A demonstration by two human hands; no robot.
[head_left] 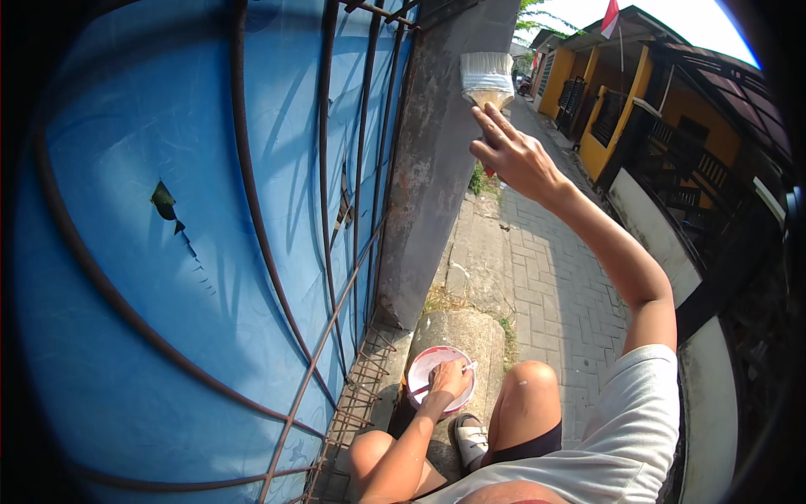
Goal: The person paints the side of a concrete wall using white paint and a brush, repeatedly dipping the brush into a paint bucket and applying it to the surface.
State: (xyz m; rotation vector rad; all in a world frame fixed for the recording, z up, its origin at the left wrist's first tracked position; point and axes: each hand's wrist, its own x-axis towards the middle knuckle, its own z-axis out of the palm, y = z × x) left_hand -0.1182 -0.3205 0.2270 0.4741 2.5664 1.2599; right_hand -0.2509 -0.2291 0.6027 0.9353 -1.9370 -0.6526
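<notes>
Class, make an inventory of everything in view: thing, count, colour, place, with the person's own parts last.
Brush: 1, white bristles, by pillar, contact unclear
Bucket: 1, white and red, on slab
Pillar: 1, grey, beside bars
Slab: 1, grey-brown, under bucket
Sheet: 1, blue, torn, behind bars
Bars: many, dark brown, left
Lane: 1, grey, centre right
House: at least 1, yellow, upper right
Flag: at least 1, red and white, top right
Wall: 2 sections, white, right
Shirt: 1, white, worn
Sandal: 1 visible, pale, beside bucket
Knees: 2, bare, bottom
Left grip: 1, bare, at bucket's mouth
Right grip: 1, bare, holding brush
</notes>
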